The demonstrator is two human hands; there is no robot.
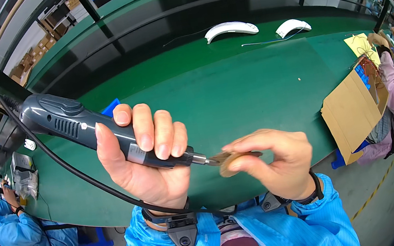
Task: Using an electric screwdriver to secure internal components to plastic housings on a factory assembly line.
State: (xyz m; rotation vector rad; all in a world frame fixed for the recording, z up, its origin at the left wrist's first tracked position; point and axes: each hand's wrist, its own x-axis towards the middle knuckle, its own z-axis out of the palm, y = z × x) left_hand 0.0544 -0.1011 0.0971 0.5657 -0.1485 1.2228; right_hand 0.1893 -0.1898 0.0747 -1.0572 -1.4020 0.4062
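Observation:
My left hand [153, 155] is wrapped round a dark grey corded power screwdriver [65, 118], which slants down to the right. Its metal tip [201, 159] reaches the edge of a small tan disc-shaped piece [227, 167]. That piece is pinched between the thumb and fingers of my right hand [280, 159]. A thin, darker flat part shows at the disc, partly covered by my fingers; its kind is unclear. Whether the tip touches the disc or sits just in front of it, I cannot tell. Both hands are above the green tabletop [254, 93].
Two white curved pieces, a longer one [231, 30] and a shorter one [292, 27], lie at the back with thin wires. At right stands an open cardboard box [353, 116]. The black cord [67, 166] loops down past my left wrist. A person in blue [18, 231] sits at left.

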